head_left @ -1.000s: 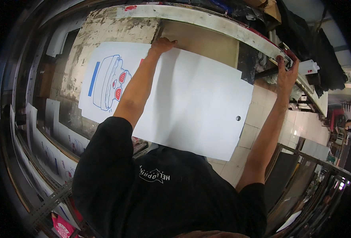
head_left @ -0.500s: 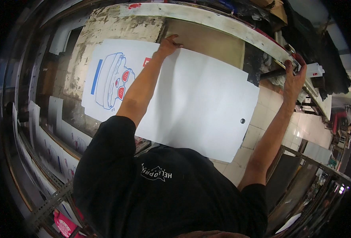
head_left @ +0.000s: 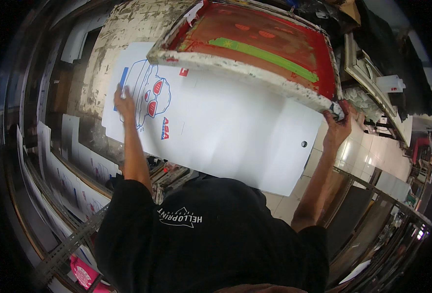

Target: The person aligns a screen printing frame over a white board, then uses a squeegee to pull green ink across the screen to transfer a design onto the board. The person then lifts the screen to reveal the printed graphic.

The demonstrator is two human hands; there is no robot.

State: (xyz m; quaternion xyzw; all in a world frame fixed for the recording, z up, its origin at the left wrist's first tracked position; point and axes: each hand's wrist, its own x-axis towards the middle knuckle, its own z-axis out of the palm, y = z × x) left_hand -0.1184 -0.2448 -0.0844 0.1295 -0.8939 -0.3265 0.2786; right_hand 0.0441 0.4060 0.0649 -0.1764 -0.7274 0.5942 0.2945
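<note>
A large white sheet (head_left: 255, 132) lies on the worn table, printed at its left end with a blue outline drawing with red glasses (head_left: 152, 100) and red and blue lettering. Over its far edge hangs a screen printing frame (head_left: 235, 68), its mesh smeared red with a green strip across it. My right hand (head_left: 338, 124) grips the frame's near right corner, fingers wrapped round it. My left hand (head_left: 124, 103) is over the left end of the sheet beside the blue bar, fingers stretched out and holding nothing; whether it touches the sheet I cannot tell.
On the left stands a rack (head_left: 64, 171) with several printed white sheets. A white plastic bottle (head_left: 391, 84) sits at the far right. Metal racks with boards (head_left: 357, 215) stand at the lower right, above a tiled floor (head_left: 287, 207).
The screen frame has swung down over the far part of the sheet with my right hand on it. My left hand has moved from the sheet's far edge to its left end.
</note>
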